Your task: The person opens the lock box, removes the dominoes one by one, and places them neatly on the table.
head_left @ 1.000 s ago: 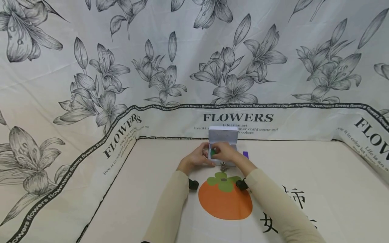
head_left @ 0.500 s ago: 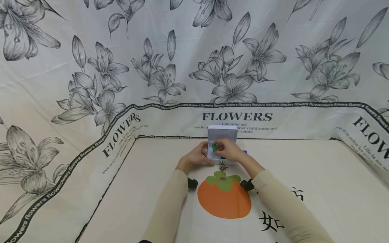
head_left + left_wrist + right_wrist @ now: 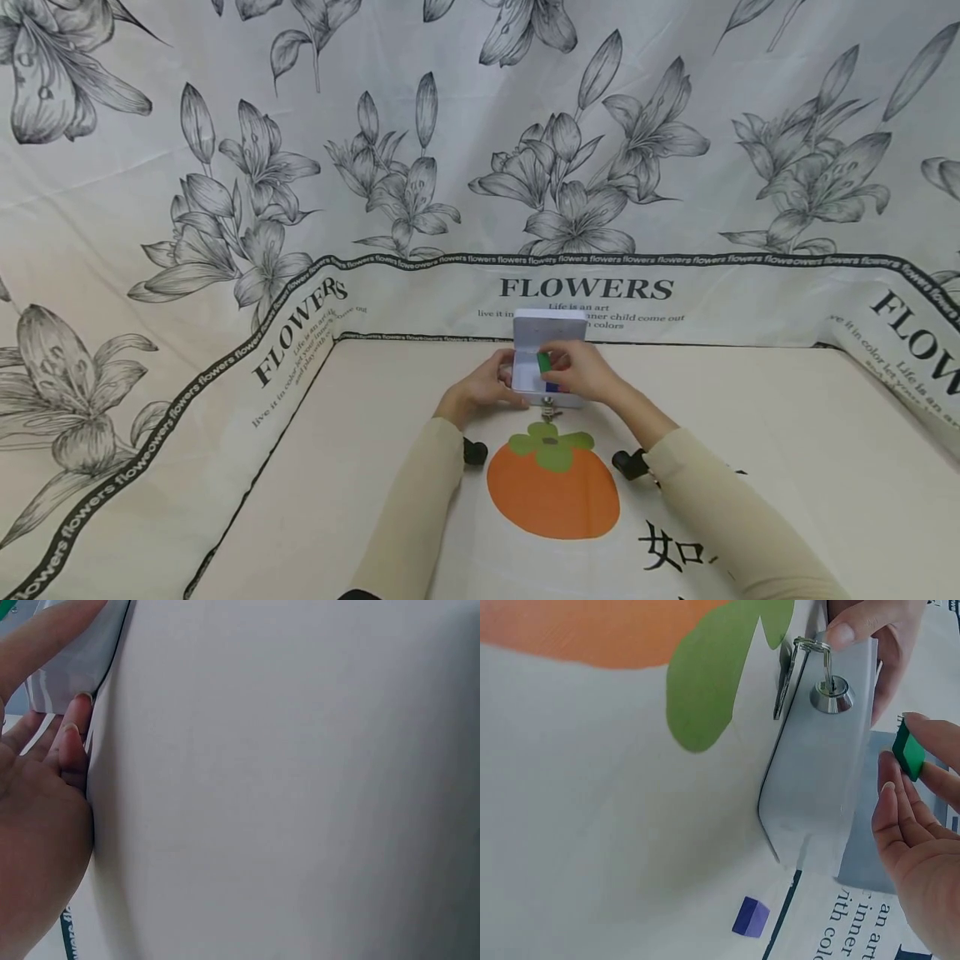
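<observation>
A small pale-grey lockbox (image 3: 529,382) stands near the table's back edge, its lid (image 3: 551,327) raised. My left hand (image 3: 483,385) grips the box's left side, thumb along the front and fingers round the side. Between the thumb and fingers of my right hand (image 3: 585,371) a green block (image 3: 909,754) is pinched above the open box. A dark blue piece (image 3: 552,387) shows partly below it, mostly hidden by the right hand. In the front lock (image 3: 832,696) sits a key (image 3: 827,667) on a ring.
A purple block (image 3: 751,916) lies on the cloth to the right of the box. An orange persimmon print (image 3: 555,500) and black characters (image 3: 667,546) mark the cloth before it. Behind rises a flower-printed curtain (image 3: 420,167).
The right hand has drawn the green block from the left part of the box upward and to the right. The left hand keeps its place on the box.
</observation>
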A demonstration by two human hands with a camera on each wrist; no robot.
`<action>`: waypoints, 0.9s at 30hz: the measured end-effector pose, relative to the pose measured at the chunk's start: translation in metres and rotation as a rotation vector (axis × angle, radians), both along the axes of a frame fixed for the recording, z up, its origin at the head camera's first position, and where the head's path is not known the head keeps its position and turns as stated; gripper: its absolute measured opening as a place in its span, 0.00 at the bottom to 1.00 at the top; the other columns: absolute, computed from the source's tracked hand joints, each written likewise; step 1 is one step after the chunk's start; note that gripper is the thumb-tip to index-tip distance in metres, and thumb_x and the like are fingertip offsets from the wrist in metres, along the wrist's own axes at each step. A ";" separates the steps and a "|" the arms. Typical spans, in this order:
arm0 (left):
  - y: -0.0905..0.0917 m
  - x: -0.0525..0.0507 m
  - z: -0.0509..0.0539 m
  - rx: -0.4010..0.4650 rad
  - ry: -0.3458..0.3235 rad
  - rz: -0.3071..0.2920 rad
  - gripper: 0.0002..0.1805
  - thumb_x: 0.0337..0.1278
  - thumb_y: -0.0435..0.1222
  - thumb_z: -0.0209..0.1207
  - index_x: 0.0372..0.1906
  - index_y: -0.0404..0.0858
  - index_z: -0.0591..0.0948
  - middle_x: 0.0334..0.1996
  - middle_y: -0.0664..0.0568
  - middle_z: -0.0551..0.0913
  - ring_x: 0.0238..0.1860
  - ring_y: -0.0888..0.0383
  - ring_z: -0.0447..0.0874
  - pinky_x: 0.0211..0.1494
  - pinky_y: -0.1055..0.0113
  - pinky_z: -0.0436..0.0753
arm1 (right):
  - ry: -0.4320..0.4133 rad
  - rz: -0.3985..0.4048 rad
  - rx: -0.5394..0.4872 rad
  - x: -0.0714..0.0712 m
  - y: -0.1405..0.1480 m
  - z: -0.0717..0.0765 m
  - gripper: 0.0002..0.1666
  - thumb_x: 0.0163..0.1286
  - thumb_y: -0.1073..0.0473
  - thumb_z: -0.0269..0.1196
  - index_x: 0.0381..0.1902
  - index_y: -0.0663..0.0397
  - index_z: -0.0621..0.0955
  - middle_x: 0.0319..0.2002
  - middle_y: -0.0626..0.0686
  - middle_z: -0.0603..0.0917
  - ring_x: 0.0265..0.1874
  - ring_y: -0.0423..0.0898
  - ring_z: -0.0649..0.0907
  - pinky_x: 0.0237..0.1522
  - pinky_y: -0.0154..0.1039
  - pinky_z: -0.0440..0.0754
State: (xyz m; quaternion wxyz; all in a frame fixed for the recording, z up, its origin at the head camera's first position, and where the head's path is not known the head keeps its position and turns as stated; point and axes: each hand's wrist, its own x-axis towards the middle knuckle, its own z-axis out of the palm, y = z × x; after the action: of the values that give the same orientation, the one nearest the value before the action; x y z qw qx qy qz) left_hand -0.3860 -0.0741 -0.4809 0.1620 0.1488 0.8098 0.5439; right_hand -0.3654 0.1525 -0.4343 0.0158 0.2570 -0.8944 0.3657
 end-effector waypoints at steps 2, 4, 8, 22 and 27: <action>0.001 0.000 0.000 -0.002 0.007 0.001 0.54 0.41 0.26 0.77 0.75 0.44 0.62 0.48 0.47 0.76 0.44 0.57 0.71 0.54 0.62 0.68 | -0.005 -0.006 -0.001 0.002 0.004 0.001 0.26 0.64 0.66 0.71 0.59 0.67 0.81 0.43 0.62 0.86 0.43 0.57 0.87 0.46 0.51 0.84; 0.001 0.000 0.000 -0.009 0.006 0.006 0.53 0.41 0.26 0.77 0.75 0.44 0.63 0.47 0.47 0.76 0.43 0.57 0.71 0.54 0.62 0.68 | -0.013 -0.014 0.001 0.003 0.007 0.002 0.26 0.64 0.67 0.71 0.59 0.67 0.80 0.43 0.62 0.86 0.43 0.56 0.87 0.45 0.50 0.84; 0.002 0.000 0.000 -0.018 0.000 0.013 0.53 0.41 0.27 0.78 0.75 0.45 0.63 0.46 0.47 0.76 0.44 0.56 0.71 0.55 0.61 0.68 | -0.032 -0.037 0.006 0.006 0.015 0.003 0.26 0.63 0.67 0.71 0.60 0.67 0.80 0.44 0.62 0.86 0.43 0.55 0.86 0.45 0.50 0.84; 0.002 0.000 -0.002 -0.036 0.002 0.019 0.55 0.40 0.28 0.79 0.76 0.44 0.62 0.42 0.48 0.77 0.46 0.54 0.72 0.57 0.59 0.67 | -0.007 -0.106 0.038 0.013 0.049 -0.002 0.27 0.62 0.68 0.71 0.59 0.69 0.80 0.48 0.66 0.85 0.44 0.59 0.86 0.45 0.52 0.85; 0.002 -0.001 -0.002 -0.038 0.004 0.018 0.56 0.39 0.28 0.79 0.76 0.44 0.62 0.40 0.48 0.77 0.45 0.54 0.72 0.57 0.59 0.67 | 0.002 -0.126 0.048 0.015 0.059 -0.003 0.26 0.63 0.67 0.71 0.58 0.68 0.80 0.47 0.65 0.85 0.44 0.60 0.86 0.46 0.53 0.84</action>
State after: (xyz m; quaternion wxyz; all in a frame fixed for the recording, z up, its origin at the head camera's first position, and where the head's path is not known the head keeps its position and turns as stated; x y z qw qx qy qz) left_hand -0.3872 -0.0723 -0.4832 0.1583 0.1393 0.8216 0.5297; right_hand -0.3502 0.2111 -0.4372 0.0337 0.2008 -0.9173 0.3421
